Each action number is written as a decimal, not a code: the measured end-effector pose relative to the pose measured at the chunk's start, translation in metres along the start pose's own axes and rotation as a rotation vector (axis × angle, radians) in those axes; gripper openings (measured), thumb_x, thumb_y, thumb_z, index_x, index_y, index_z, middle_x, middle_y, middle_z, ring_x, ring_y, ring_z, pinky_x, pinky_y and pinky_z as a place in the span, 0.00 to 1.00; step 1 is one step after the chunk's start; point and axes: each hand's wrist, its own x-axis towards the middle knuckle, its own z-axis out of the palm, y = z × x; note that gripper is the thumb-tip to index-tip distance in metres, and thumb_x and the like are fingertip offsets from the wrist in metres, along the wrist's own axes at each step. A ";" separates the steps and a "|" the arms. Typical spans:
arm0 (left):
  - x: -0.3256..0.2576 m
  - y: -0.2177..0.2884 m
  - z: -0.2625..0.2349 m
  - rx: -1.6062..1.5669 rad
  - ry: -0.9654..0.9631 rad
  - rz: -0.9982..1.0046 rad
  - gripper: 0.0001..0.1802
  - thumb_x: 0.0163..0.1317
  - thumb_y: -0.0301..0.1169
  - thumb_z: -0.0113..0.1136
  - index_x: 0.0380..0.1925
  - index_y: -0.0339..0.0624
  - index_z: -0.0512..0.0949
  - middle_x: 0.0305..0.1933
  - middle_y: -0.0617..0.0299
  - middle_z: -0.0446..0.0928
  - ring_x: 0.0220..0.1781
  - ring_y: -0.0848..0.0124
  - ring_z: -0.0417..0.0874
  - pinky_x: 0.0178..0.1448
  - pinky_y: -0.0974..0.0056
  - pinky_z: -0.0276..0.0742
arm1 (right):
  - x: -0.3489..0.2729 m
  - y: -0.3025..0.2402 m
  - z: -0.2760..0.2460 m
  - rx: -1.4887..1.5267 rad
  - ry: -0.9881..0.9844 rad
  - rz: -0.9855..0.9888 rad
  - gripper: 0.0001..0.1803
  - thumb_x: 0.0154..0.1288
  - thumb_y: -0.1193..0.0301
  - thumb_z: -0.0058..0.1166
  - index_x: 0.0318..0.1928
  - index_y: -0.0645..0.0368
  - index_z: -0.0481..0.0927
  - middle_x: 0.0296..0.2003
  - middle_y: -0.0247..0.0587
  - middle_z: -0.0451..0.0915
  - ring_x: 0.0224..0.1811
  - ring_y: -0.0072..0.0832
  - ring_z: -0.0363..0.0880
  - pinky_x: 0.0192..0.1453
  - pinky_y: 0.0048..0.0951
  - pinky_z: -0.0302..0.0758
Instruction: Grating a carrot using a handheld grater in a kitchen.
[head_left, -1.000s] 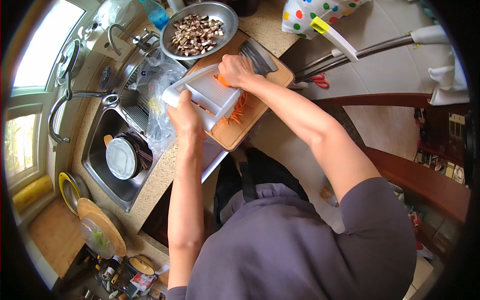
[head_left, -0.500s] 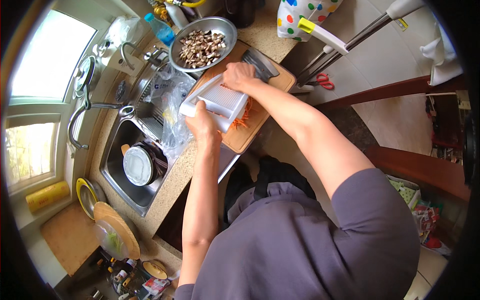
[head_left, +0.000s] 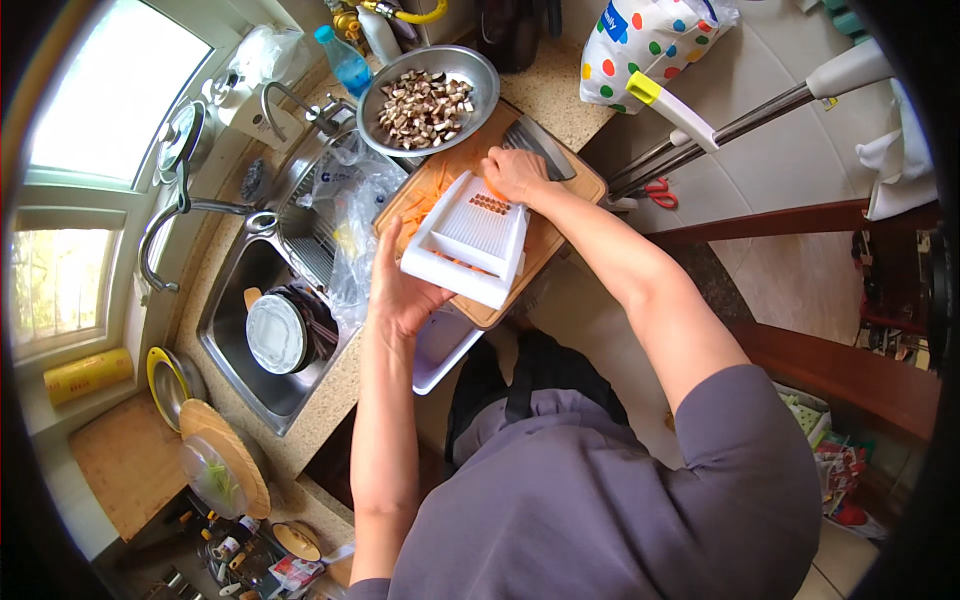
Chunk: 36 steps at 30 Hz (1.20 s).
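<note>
Since before, right hand (head_left: 512, 172) slid up the white grater (head_left: 470, 240) | left hand (head_left: 400, 292) grips its base | shredding carrot onto cutting board (head_left: 575, 185) | next: firm downstroke.

A speckled beige stone countertop (head_left: 560, 85) is seen along the top of the view, with a stainless steel sink (head_left: 232, 300) set into it at the left. A rectangular wooden cutting board (head_left: 545, 240) is laid on the counter, and orange carrot shreds (head_left: 428, 198) are scattered over it. A round metal bowl of chopped brown pieces (head_left: 428, 98) is set at the board's far edge. A white bag with coloured dots (head_left: 645, 45) is placed at the counter's right end. A crumpled clear plastic bag (head_left: 350, 215) is draped between board and sink.
</note>
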 end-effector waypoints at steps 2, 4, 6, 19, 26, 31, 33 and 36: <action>0.017 0.015 -0.032 -0.064 0.002 -0.119 0.33 0.62 0.49 0.61 0.54 0.30 0.68 0.50 0.46 0.75 0.46 0.51 0.82 0.53 0.42 0.81 | -0.008 -0.027 -0.011 -0.073 -0.080 -0.061 0.21 0.65 0.55 0.47 0.41 0.60 0.80 0.40 0.56 0.83 0.44 0.51 0.82 0.52 0.50 0.76; 0.026 0.010 -0.026 0.185 -0.053 -0.229 0.27 0.61 0.36 0.59 0.54 0.27 0.68 0.54 0.40 0.72 0.49 0.45 0.80 0.55 0.42 0.81 | -0.012 -0.027 -0.013 -0.156 -0.151 -0.091 0.21 0.66 0.54 0.47 0.41 0.61 0.80 0.40 0.55 0.83 0.44 0.52 0.82 0.51 0.50 0.76; 0.033 -0.008 -0.014 0.250 -0.010 -0.229 0.24 0.55 0.25 0.53 0.53 0.26 0.68 0.52 0.39 0.72 0.52 0.46 0.78 0.51 0.46 0.85 | -0.011 -0.014 -0.008 -0.146 -0.128 -0.090 0.22 0.65 0.53 0.49 0.41 0.61 0.80 0.39 0.53 0.84 0.43 0.50 0.82 0.50 0.48 0.76; 0.043 -0.055 -0.002 0.432 0.453 -0.024 0.14 0.55 0.31 0.64 0.37 0.31 0.78 0.29 0.56 0.77 0.18 0.71 0.68 0.20 0.63 0.65 | -0.097 -0.048 -0.042 -0.028 0.041 -0.403 0.17 0.62 0.56 0.56 0.31 0.57 0.75 0.27 0.47 0.80 0.29 0.49 0.81 0.34 0.48 0.76; 0.057 -0.062 -0.016 0.466 0.533 0.016 0.11 0.48 0.28 0.67 0.29 0.29 0.82 0.24 0.53 0.79 0.18 0.69 0.73 0.23 0.62 0.68 | -0.071 -0.060 -0.022 -0.115 0.007 -0.345 0.08 0.60 0.68 0.48 0.28 0.58 0.75 0.25 0.52 0.80 0.29 0.52 0.81 0.32 0.51 0.75; 0.066 -0.053 -0.019 0.346 0.522 0.055 0.12 0.50 0.27 0.67 0.31 0.26 0.81 0.24 0.53 0.78 0.17 0.68 0.71 0.21 0.60 0.65 | -0.009 -0.067 0.010 -0.189 0.147 -0.327 0.13 0.61 0.65 0.47 0.24 0.58 0.77 0.23 0.54 0.80 0.29 0.53 0.81 0.34 0.53 0.75; 0.064 -0.045 -0.014 0.366 0.529 0.040 0.12 0.51 0.27 0.66 0.31 0.26 0.81 0.24 0.52 0.78 0.17 0.67 0.71 0.21 0.60 0.65 | 0.010 -0.070 0.015 -0.285 0.114 -0.237 0.14 0.61 0.64 0.47 0.24 0.58 0.79 0.26 0.54 0.82 0.31 0.53 0.82 0.38 0.54 0.75; 0.069 -0.045 -0.020 0.342 0.547 0.064 0.13 0.50 0.27 0.66 0.31 0.25 0.80 0.25 0.52 0.78 0.17 0.67 0.71 0.22 0.60 0.66 | 0.012 -0.080 0.013 -0.264 0.089 -0.199 0.15 0.61 0.63 0.47 0.28 0.58 0.82 0.29 0.55 0.83 0.34 0.53 0.83 0.43 0.52 0.77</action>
